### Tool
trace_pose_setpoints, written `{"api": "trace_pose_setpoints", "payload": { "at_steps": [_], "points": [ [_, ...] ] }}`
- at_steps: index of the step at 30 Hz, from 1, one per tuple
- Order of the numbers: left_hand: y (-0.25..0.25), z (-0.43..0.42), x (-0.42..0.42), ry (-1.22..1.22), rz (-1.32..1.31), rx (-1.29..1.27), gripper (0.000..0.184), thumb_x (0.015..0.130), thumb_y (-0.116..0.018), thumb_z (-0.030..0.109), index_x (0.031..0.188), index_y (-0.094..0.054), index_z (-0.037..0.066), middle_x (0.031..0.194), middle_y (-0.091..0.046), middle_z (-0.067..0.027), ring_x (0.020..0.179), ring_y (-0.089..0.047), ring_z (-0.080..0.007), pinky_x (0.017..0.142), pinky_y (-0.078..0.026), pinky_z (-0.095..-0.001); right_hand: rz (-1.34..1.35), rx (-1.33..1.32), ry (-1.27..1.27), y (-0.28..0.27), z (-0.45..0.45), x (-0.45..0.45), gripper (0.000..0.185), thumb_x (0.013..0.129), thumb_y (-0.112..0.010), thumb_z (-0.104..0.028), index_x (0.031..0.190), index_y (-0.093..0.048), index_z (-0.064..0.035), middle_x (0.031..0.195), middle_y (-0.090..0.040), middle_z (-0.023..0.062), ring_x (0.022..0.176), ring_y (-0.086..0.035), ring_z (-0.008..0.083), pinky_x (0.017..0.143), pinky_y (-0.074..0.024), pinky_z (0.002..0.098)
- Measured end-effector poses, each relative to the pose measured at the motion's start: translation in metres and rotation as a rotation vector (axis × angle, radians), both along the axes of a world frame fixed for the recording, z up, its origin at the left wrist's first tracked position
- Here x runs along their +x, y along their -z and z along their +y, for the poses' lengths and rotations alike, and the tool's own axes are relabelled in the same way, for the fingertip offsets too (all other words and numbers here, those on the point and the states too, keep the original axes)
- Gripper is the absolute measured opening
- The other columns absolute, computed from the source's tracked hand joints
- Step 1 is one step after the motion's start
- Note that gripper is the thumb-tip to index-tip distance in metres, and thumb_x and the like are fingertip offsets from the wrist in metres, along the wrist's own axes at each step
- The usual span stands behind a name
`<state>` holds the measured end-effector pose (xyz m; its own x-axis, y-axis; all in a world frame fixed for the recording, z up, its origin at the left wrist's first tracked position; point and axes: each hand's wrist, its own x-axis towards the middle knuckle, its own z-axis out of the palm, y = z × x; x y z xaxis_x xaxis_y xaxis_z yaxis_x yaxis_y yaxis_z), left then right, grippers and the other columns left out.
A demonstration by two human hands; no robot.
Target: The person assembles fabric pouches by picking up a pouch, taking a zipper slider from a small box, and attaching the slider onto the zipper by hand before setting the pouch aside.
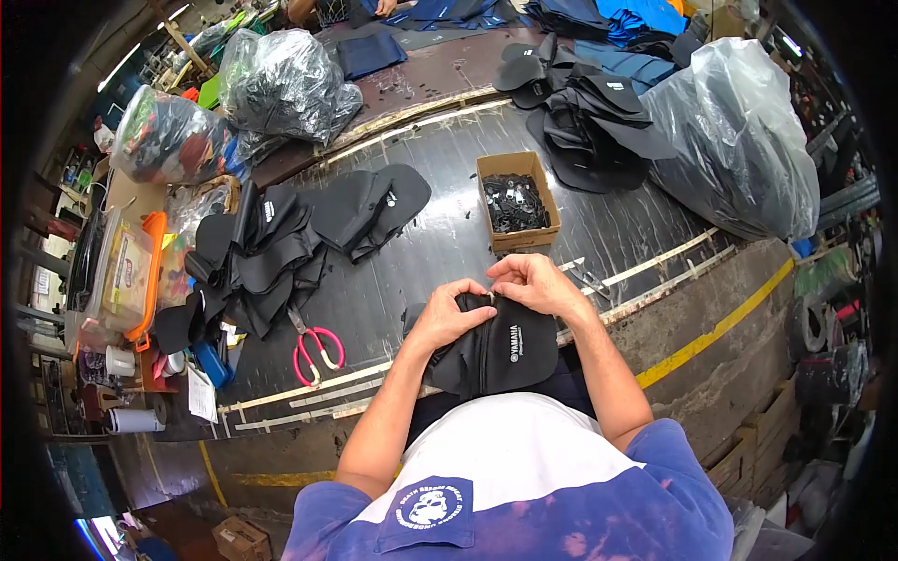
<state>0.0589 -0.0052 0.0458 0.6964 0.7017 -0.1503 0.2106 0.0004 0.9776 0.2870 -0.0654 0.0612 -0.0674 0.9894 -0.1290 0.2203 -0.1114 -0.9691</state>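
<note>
A black fabric piece (524, 351) with a white YAMAHA print and a zipper running along it lies at the table's near edge, against my body. My left hand (454, 316) is closed on its upper end, thumb and fingers pinching the end of the zipper. Beside it my right hand (541, 285) is closed in a pinch at that same end. A small pale glint shows between the fingertips, too small to make out. Just beyond my hands stands an open cardboard box (554, 232) of small black and silver parts that look like zipper sliders.
Piles of black fabric pieces (271, 248) lie to the left and more black pieces (599, 122) at the far right. Pink-handled scissors (318, 355) rest front left. A large plastic bag (739, 131) stands right, and a metal tool (589, 279) lies near my right hand.
</note>
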Motion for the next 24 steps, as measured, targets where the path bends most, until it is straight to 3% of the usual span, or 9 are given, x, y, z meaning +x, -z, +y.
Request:
{"api": "trace_pose_setpoints", "payload": {
  "at_steps": [14,17,24],
  "points": [
    [-0.002,0.001,-0.002,-0.025,-0.029,-0.034,0.028,0.083,-0.089,0.015,0.101,-0.072,0.002,0.096,-0.071,0.001,0.093,-0.062,-0.0079,0.087,-0.051,-0.0262,0.102,-0.002,0.056,0.007,-0.006,-0.005,0.032,0.095,-0.074,-0.004,0.125,-0.069,0.0054,0.102,-0.078,0.0119,0.095,-0.074,0.0142,0.087,-0.0598,0.0287],
    [-0.002,0.0,-0.002,-0.019,-0.054,-0.023,0.028,0.083,-0.089,0.015,0.101,-0.072,0.003,0.096,-0.07,0.001,0.092,-0.062,-0.0081,0.086,-0.051,-0.0263,0.309,0.004,0.106,0.02,-0.01,-0.011,0.035,0.095,-0.076,-0.006,0.127,-0.068,0.0043,0.104,-0.077,0.0107,0.096,-0.074,0.0138,0.089,-0.0595,0.028],
    [-0.004,0.001,-0.002,-0.023,-0.057,-0.016,0.029,0.083,-0.09,0.015,0.101,-0.072,0.003,0.096,-0.071,0.0008,0.093,-0.062,-0.0082,0.087,-0.051,-0.0265,0.359,-0.031,0.171,0.029,-0.012,-0.009,0.037,0.095,-0.078,-0.007,0.13,-0.068,0.0024,0.107,-0.077,0.0107,0.101,-0.074,0.0141,0.094,-0.0585,0.0275]
  ]
}}
